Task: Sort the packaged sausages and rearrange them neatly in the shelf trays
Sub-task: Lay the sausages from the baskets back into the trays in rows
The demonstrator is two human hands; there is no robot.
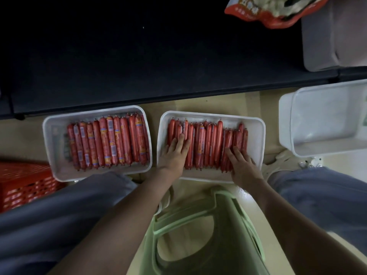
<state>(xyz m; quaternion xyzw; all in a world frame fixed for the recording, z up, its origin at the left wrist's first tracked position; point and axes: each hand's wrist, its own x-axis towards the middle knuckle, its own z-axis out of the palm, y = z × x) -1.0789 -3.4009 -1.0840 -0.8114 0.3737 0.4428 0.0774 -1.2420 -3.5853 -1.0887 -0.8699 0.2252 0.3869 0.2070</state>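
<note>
I noted both hands flat, fingers spread, clamping nothing: left hand (175, 150) and right hand (241, 162) pressed on red plastic-wrapped sausages (208, 143) in the middle white tray (256, 133) on the floor. Left white tray (52, 135) held neat rows.

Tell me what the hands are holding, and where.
Nothing is gripped: left hand and right hand lie flat on the sausages, near their lower ends.
</note>
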